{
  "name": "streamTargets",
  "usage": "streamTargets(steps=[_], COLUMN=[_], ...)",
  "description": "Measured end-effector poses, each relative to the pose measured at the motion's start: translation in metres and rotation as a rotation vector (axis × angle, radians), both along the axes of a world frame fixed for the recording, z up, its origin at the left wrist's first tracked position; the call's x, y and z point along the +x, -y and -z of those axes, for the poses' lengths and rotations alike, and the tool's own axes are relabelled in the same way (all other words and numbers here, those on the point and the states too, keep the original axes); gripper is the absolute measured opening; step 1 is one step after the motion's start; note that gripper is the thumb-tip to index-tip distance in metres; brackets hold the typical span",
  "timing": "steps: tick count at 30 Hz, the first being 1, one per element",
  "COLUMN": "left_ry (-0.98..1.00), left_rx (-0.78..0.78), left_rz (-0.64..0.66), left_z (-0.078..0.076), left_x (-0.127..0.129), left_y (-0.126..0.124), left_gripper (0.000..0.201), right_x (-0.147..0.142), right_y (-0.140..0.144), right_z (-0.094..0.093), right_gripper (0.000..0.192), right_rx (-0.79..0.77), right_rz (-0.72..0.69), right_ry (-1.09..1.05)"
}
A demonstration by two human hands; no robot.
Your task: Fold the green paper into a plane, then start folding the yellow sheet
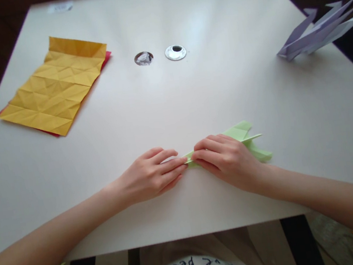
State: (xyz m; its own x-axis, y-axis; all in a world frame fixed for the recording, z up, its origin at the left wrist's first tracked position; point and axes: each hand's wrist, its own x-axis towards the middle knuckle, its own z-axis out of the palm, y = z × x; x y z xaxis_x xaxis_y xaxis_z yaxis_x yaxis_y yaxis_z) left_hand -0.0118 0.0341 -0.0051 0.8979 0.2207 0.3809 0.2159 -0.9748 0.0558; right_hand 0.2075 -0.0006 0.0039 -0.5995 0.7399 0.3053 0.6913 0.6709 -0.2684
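Near the table's front edge, both hands, left hand [151, 176] and right hand [225, 158], pinch green folded paper [246, 137] (seemingly lengthwise left-right).

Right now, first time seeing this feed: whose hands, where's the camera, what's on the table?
There is no machine here: a person works with two bare hands, and the single picture comes from a camera on their head, looking forward and down. The left hand and right hand meet near the front edge of a white table, both pinching a folded light green paper between the fingers. At far left lies a creased yellow sheet on top of a red sheet. At mid-table are two small round holes or fittings. At the right edge sits a folded lavender paper model.
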Motion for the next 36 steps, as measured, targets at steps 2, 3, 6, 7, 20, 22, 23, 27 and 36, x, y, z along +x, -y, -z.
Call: streamTargets(steps=[2,3,6,7,20,22,23,27,36], left_ry=[-0.012,-0.022,-0.059,-0.072,-0.059,-0.04,-0.031,-0.023,-0.035], left_rx=[0.048,0.075,0.154,0.172,0.154,0.144,0.143,0.142,0.138], left_rz=[0.001,0.002,0.021,0.029,-0.021,-0.03,-0.033,-0.038,-0.063], left_z=[-0.001,-0.001,-0.001,-0.001,-0.001,-0.001,-0.001,-0.001,-0.005], left_x=[-0.003,-0.005,-0.009,-0.01,-0.023,-0.025,-0.026,-0.028,-0.05], left_y=[0.001,0.002,0.003,0.003,0.009,0.009,0.009,0.01,0.013], left_gripper=[0.018,0.019,0.021,0.021,0.022,0.022,0.022,0.023,0.025], right_x=[0.0,0.0,0.001,0.001,0.0,0.0,0.0,0.0,0.0], right_y=[0.0,0.0,0.0,0.0,0.001,0.001,0.001,0.0,0.0], right_z=[0.0,0.0,0.0,0.0,-0.001,-0.001,-0.001,-0.001,-0.001], right_gripper=[0.016,0.016,0.017,0.017,0.018,0.018,0.017,0.017,0.017], right_rx=[-0.001,-0.003,-0.013,-0.016,-0.021,-0.025,-0.023,-0.018,-0.029], right_rz=[0.001,0.002,0.003,0.003,-0.005,-0.005,-0.006,-0.007,-0.008], right_ry=[-0.001,-0.002,-0.002,-0.001,-0.009,-0.007,-0.008,-0.011,-0.022])
